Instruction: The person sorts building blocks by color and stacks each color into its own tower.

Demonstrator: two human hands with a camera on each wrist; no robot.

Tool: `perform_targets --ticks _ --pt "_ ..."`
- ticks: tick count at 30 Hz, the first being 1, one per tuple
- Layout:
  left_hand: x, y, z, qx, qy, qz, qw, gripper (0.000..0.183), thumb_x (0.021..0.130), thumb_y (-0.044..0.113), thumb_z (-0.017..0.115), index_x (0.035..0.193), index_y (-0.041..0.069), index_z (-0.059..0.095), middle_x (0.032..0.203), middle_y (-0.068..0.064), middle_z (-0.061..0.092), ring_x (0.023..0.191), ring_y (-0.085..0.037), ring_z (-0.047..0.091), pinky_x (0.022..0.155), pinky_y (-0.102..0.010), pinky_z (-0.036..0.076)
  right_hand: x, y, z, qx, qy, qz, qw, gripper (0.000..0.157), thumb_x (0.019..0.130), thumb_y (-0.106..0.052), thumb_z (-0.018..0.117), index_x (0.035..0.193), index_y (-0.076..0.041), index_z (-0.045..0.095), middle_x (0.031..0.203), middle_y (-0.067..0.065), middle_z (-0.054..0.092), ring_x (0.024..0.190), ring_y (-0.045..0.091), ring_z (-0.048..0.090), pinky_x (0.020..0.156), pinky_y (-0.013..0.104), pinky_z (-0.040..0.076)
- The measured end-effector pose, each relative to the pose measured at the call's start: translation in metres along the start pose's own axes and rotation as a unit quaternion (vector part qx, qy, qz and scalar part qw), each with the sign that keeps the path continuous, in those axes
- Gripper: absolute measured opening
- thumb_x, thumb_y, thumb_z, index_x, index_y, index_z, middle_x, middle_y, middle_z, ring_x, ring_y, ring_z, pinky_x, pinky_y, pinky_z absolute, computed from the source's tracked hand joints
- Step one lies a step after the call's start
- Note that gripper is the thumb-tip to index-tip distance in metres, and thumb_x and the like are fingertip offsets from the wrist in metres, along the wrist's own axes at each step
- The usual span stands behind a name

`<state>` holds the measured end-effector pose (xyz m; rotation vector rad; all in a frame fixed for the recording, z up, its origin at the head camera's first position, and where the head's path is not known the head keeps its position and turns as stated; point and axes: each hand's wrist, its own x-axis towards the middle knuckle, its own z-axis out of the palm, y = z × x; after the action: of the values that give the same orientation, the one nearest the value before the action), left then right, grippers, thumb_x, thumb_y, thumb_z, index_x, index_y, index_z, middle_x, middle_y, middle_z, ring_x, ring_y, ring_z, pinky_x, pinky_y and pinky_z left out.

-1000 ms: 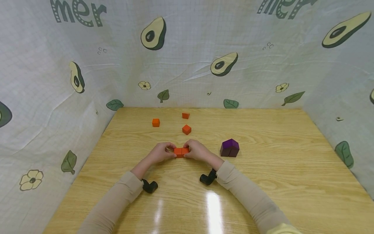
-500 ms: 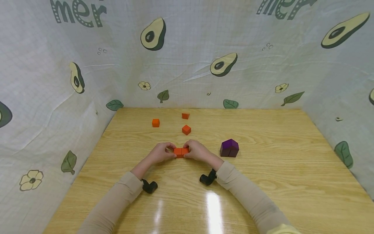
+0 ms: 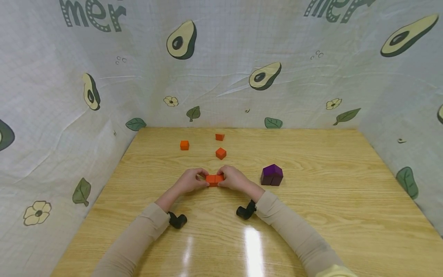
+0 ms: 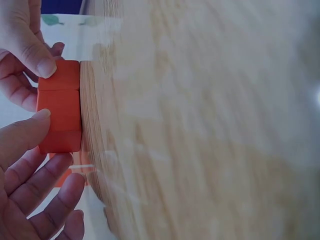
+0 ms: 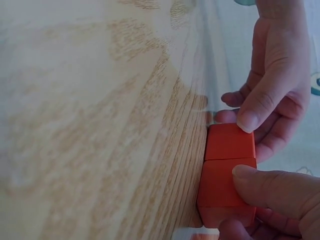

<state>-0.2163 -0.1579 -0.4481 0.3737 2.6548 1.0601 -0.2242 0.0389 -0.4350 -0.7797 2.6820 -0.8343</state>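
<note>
Cubes, two of them, sit face to face between our hands, their sides touching, on the wood-grain tabletop (image 3: 311,215). With our left hand (image 3: 191,180) we pinch the left red-orange cube (image 3: 210,180), thumb on the side towards us and fingertips round its end; that hand is only partly closed, its spare fingers loosely bent in the left wrist view. With our right hand (image 3: 236,178) we pinch the right red-orange cube (image 3: 219,179) the same way, thumb against the near side, the gap between thumb and fingers just filled by the cube.

Beyond both hands, between them, we see a red-orange block turned corner-on (image 3: 221,153), and farther off in that line a small slant-sided orange block (image 3: 219,137). Ahead of our left hand stands a lone orange cube (image 3: 184,145). To the right of our right hand, near the wrist and apart from it, is a house-shaped purple block stack (image 3: 272,175), its peaked top over two darker blocks. Behind everything we see avocado-print cloth (image 3: 221,42).
</note>
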Motion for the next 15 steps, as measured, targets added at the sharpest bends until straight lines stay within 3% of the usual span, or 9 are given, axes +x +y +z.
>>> perform_targets --ticks 15 --pt "-0.001 0.0011 -0.0005 -0.002 0.001 0.0 1.0 0.029 0.079 0.02 0.073 0.104 0.01 0.064 0.099 -0.004 0.064 0.072 -0.013 0.056 0.066 -0.027 0.046 0.0009 0.002 0.0013 0.002 0.0 0.006 1.0 0.028 0.078 -0.012 0.073 0.102 0.0 0.063 0.097 0.009 0.062 0.077 0.015 0.051 0.072 0.029 0.044"
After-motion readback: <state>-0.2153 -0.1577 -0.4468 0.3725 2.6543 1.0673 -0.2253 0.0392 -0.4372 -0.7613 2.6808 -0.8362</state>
